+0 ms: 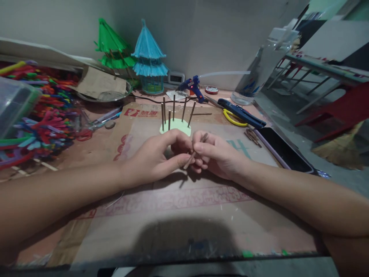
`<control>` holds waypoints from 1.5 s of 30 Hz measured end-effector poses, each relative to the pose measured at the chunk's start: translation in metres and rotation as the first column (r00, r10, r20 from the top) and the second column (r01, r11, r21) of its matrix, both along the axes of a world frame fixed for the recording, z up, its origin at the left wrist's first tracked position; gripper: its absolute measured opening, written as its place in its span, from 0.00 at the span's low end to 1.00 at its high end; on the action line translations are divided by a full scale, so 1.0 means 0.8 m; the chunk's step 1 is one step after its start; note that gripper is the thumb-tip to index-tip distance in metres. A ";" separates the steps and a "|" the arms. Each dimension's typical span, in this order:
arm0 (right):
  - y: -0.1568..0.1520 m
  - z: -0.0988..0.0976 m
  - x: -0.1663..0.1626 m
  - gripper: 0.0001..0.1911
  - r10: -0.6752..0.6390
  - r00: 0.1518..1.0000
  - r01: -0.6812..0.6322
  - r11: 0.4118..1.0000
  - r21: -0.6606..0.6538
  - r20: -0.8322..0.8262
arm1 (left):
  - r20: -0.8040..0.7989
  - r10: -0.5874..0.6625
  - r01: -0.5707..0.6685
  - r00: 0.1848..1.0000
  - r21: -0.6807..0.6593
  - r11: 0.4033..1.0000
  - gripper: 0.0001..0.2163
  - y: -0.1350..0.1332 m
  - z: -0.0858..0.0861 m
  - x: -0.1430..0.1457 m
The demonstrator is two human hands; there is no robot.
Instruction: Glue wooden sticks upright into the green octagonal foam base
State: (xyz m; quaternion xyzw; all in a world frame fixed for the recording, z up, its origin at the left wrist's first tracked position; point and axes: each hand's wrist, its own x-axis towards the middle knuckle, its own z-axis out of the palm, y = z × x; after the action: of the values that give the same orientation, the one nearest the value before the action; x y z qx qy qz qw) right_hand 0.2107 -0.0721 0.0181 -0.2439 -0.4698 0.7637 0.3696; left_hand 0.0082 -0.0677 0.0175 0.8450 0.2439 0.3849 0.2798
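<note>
My left hand and my right hand meet over the middle of the cardboard sheet. Both pinch a thin brown stick, which slants between their fingertips. Just behind the hands sits a pale green round base with several brown sticks standing upright in it.
A blue glue gun, yellow-handled pliers, a blue cutter and a dark phone lie to the right. Green and blue paper pagodas stand at the back. Colourful pipe cleaners and scissors are on the left.
</note>
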 end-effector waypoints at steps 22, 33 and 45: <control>0.006 -0.010 0.001 0.18 0.017 0.966 -0.070 0.978 0.197 0.259 | 0.240 -0.158 0.274 0.958 -0.591 0.759 0.11 0.023 -0.004 0.009; 0.011 -0.009 0.000 0.17 -0.032 0.944 -0.051 0.969 0.242 0.328 | 0.289 -0.156 0.305 0.945 -0.595 0.744 0.12 0.026 -0.005 0.009; 0.010 -0.010 0.000 0.14 -0.106 0.916 -0.037 0.938 0.346 0.387 | 0.109 -0.137 0.169 0.985 -0.374 0.912 0.09 0.027 -0.003 0.004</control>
State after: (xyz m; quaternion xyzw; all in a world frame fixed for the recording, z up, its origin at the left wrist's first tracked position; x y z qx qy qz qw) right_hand 0.2111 -0.0643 0.0104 -0.3342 -0.6576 0.5963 0.3165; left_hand 0.0117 -0.0461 0.0153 0.7747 0.2358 0.3408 0.4776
